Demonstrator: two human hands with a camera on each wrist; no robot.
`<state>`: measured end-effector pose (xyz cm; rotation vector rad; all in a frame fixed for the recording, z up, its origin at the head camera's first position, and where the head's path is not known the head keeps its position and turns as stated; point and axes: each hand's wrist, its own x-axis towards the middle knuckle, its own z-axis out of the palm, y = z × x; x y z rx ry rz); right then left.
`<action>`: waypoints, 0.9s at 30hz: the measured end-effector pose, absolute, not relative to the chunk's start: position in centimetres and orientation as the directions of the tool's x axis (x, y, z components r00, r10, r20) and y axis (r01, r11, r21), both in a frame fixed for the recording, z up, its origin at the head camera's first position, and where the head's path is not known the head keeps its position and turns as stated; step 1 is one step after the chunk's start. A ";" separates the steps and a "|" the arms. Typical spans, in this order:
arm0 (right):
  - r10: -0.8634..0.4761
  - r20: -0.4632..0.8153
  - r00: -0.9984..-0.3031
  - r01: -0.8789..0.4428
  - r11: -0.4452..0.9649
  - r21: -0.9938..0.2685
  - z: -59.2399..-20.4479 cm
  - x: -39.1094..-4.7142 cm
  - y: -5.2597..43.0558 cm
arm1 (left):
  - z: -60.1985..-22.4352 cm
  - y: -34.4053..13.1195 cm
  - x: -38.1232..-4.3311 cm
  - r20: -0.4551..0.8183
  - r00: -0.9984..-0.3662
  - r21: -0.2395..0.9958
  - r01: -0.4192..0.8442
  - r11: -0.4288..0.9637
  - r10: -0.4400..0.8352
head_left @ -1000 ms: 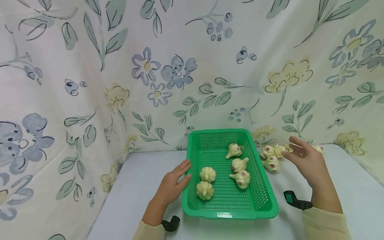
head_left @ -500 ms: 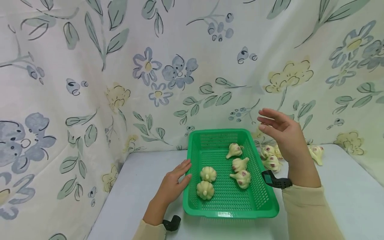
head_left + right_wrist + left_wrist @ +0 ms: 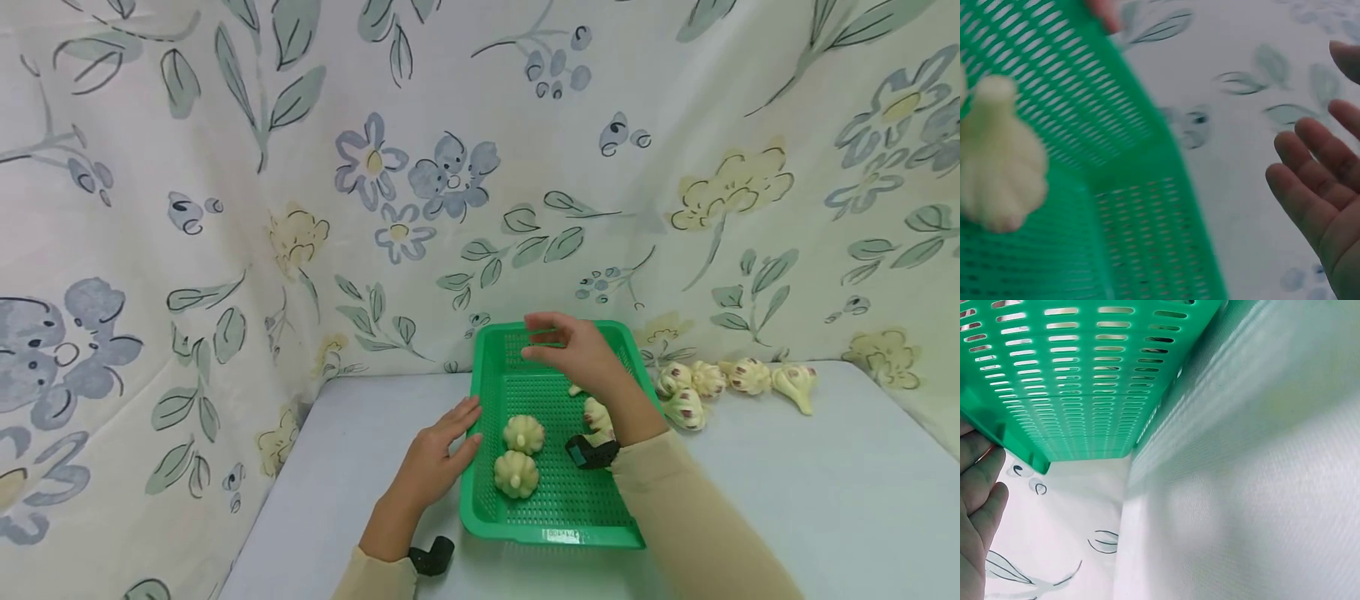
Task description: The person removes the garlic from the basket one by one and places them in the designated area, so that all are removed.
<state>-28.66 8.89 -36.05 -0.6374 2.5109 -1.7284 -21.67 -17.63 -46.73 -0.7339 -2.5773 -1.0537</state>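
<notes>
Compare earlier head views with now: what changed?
The bare, empty right hand swung left, from beside the loose, round cream-and-purple garlic bulbs to over the green rectangular plastic basket. Nothing visibly grasped or released. The bare left hand stayed at the basket's left rim.

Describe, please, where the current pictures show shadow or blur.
Head view: fairly even light, with the green basket reasonably sharp; left wrist view: soft grey shadows across the white tabletop; right wrist view: dimmer overall, with the near garlic bulb and the patterned cloth both blurred.
</notes>
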 end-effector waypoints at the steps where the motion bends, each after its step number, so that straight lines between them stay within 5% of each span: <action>1: -0.362 0.177 -0.915 -0.300 0.319 -0.899 -36.7 -28.9 8.5 | -46.8 -17.7 -21.7 0.411 -0.840 0.581 0.542 0.608 0.355; 13: -0.593 -0.102 -0.798 -0.306 0.546 -0.780 -41.8 -30.3 7.0 | -46.7 -17.7 -21.6 0.394 -0.849 0.589 0.528 0.612 0.353; 27: -0.591 -0.231 -0.773 -0.297 0.659 -0.692 -42.9 -30.3 7.2 | -46.7 -17.6 -21.7 0.407 -0.844 0.591 0.535 0.604 0.349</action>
